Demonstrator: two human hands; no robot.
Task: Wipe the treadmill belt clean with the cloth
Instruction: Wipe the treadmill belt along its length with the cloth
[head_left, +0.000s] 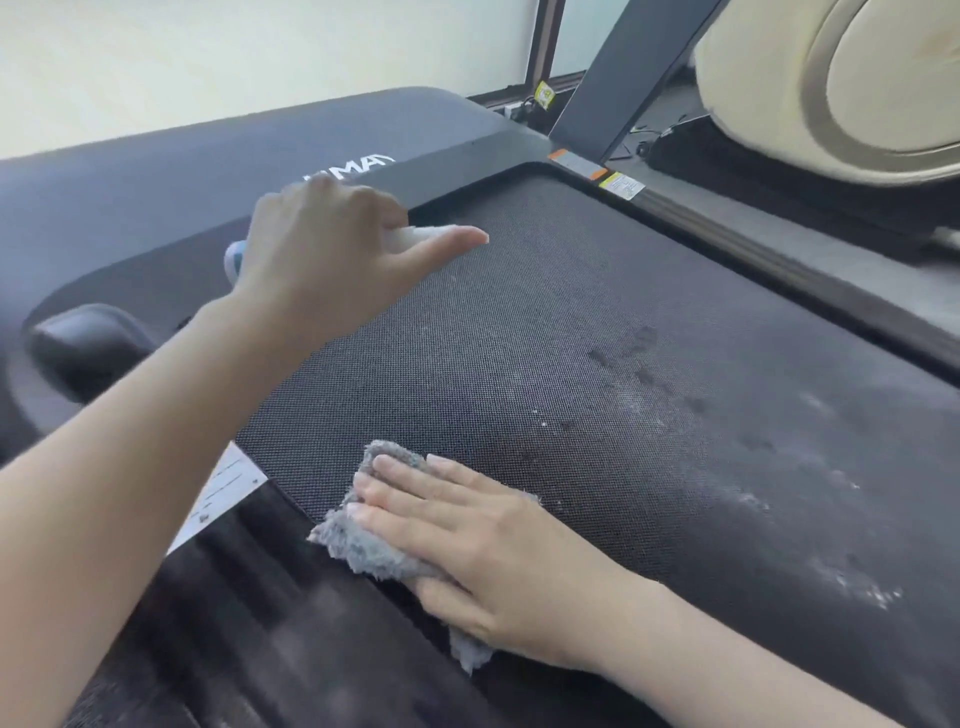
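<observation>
Two hands over the treadmill belt. Right hand, fingers straight and flat, presses the grey cloth at the belt's left edge. Left hand grips a white object near the far-left corner, thumb extended.

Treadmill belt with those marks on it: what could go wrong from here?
First, the cloth lies bunched under the flat right hand at the treadmill belt's left edge, while white specks and dark damp spots sit far to the right; they may get missed or merely smeared. Second, the left hand holds a white-and-blue object above the belt; it could slip and drop onto it.
</observation>
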